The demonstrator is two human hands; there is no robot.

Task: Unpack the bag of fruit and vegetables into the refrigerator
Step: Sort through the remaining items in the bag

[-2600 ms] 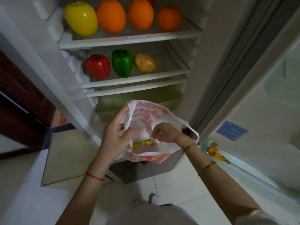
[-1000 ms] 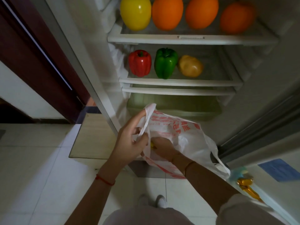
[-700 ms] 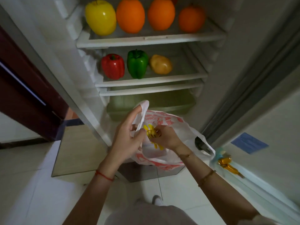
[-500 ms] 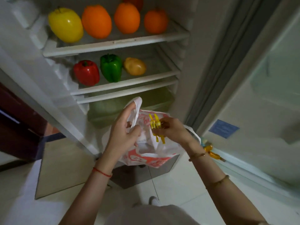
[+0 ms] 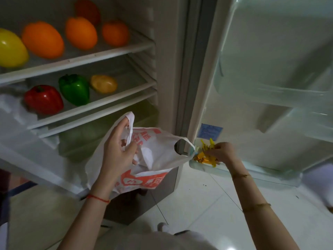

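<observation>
Two hands: left [image 5: 118,150] grips bag [image 5: 155,152], right [image 5: 222,153] holds yellow packets [image 5: 207,146].

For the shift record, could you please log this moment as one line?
left hand: holds bag | right hand: setting yellow packets in door bin | stage: unpacking

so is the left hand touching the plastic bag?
Touching. Head view shows the left hand gripping the plastic bag by its handle, fingers curled around it.

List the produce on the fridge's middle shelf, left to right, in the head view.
red bell pepper → green bell pepper → yellow-orange fruit, which sits further back on the shelf.
</observation>
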